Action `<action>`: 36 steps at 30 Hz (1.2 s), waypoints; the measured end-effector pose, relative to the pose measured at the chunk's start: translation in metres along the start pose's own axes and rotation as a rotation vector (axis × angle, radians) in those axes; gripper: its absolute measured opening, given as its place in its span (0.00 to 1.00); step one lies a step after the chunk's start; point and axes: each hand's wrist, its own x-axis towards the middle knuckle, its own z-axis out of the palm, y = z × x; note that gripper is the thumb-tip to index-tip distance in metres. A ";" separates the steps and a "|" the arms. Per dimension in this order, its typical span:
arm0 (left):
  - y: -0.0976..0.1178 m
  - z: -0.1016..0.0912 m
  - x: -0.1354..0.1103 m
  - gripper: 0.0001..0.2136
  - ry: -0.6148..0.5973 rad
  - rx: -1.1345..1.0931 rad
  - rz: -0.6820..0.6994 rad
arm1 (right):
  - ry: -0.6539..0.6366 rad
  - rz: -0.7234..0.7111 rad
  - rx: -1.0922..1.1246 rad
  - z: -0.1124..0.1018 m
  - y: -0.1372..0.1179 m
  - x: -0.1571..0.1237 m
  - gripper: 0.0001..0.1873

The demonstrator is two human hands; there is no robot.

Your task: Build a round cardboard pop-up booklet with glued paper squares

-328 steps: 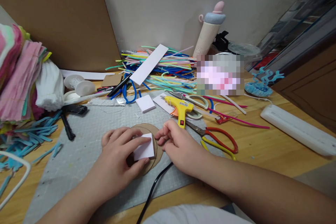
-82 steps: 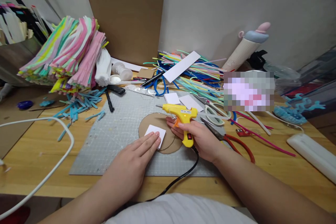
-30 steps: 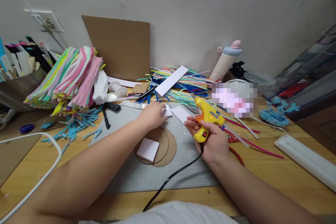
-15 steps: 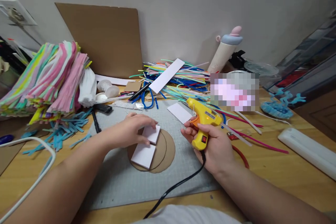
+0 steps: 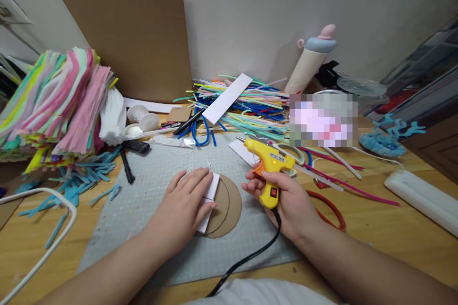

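My left hand (image 5: pixel 181 209) lies flat over two white rectangular pieces (image 5: pixel 213 185), fingers stretched out and pressing on them. The pieces sit side by side, a thin gap between them, on a round brown cardboard disc (image 5: pixel 233 205) with a curved line drawn on it. Much of both pieces and the disc's left side are hidden under the hand. In my right hand (image 5: pixel 293 205) is a yellow hot glue gun (image 5: pixel 272 162), its nozzle pointing up and left and its black cord trailing down. The gun is held above the grey cutting mat (image 5: pixel 250 250).
Bundles of pipe cleaners (image 5: pixel 67 100) stand at the left, with more loose ones (image 5: pixel 250 100) at the back under a white strip (image 5: pixel 227 98). A cardboard sheet (image 5: pixel 132 43) leans on the wall. Scissors (image 5: pixel 298 152) lie behind the glue gun. A white bar-shaped object (image 5: pixel 422 200) is at right.
My left hand has moved from gripping the edges of the white pieces to lying flat across them. The glue gun has barely shifted; the view has tilted slightly.
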 end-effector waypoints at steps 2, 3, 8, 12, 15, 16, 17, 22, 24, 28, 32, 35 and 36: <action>0.000 -0.001 0.000 0.21 0.008 0.014 -0.005 | -0.005 -0.009 -0.005 -0.001 0.000 0.001 0.07; 0.000 -0.001 0.001 0.21 0.005 0.018 -0.005 | -0.004 -0.012 -0.008 -0.001 0.000 0.001 0.07; -0.001 -0.005 0.002 0.21 -0.051 0.012 0.020 | 0.062 -0.072 -0.066 0.000 -0.004 0.005 0.07; -0.008 -0.019 0.003 0.21 0.002 -0.056 -0.025 | 0.097 -0.049 -0.036 0.001 -0.011 0.011 0.05; -0.009 -0.030 -0.005 0.25 0.129 -0.083 -0.243 | 0.103 0.019 0.012 0.001 -0.016 0.017 0.03; -0.006 -0.032 -0.009 0.29 0.138 -0.075 -0.301 | 0.107 0.042 0.018 0.000 -0.018 0.020 0.04; -0.003 -0.032 -0.014 0.34 0.123 -0.058 -0.333 | 0.111 0.070 0.020 -0.001 -0.019 0.022 0.05; 0.019 -0.017 -0.036 0.49 0.035 0.011 -0.323 | 0.078 0.215 0.045 -0.007 -0.030 0.025 0.10; 0.021 -0.012 -0.038 0.49 0.025 0.024 -0.314 | 0.063 0.265 0.049 -0.008 -0.038 0.021 0.15; 0.013 -0.012 -0.036 0.48 -0.029 -0.026 -0.260 | -0.009 0.301 0.039 -0.005 -0.056 0.008 0.27; 0.003 -0.017 -0.033 0.52 -0.098 -0.086 -0.309 | -0.030 0.305 0.012 -0.004 -0.065 -0.001 0.34; -0.003 -0.021 -0.031 0.54 -0.140 -0.136 -0.323 | 0.001 0.312 -0.026 -0.010 -0.067 -0.009 0.36; -0.006 -0.022 -0.031 0.53 -0.156 -0.159 -0.306 | 0.023 0.307 -0.042 -0.013 -0.067 -0.013 0.36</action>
